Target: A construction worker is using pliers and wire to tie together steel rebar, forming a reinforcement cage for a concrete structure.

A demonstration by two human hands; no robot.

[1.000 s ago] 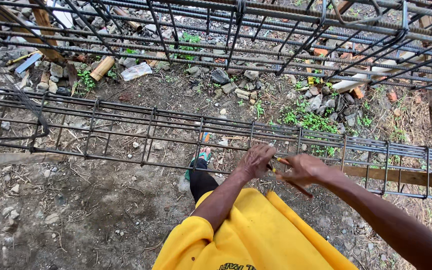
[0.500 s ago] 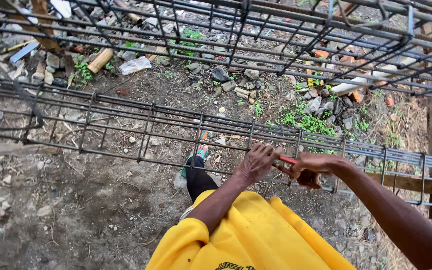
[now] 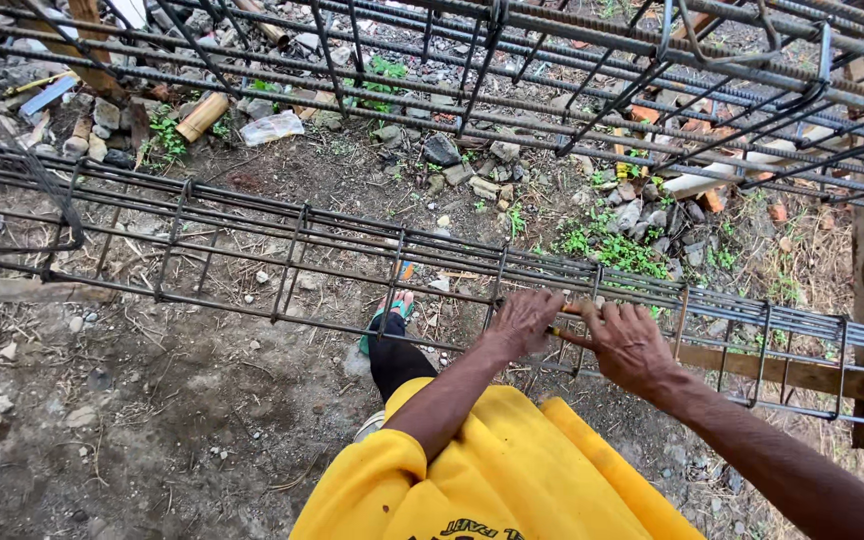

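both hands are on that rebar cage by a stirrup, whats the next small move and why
Probably steady the bar and work the tool at that joint. Both the left hand and the right hand rest on the top bars of the near rebar cage beside a stirrup, and a slim orange-tipped tool shows between them. Whether the joint is already tied cannot be told.

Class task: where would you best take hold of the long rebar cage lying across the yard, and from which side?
Grip a top long bar of the rebar cage from above, between two cross ties; it lies level, open on top.
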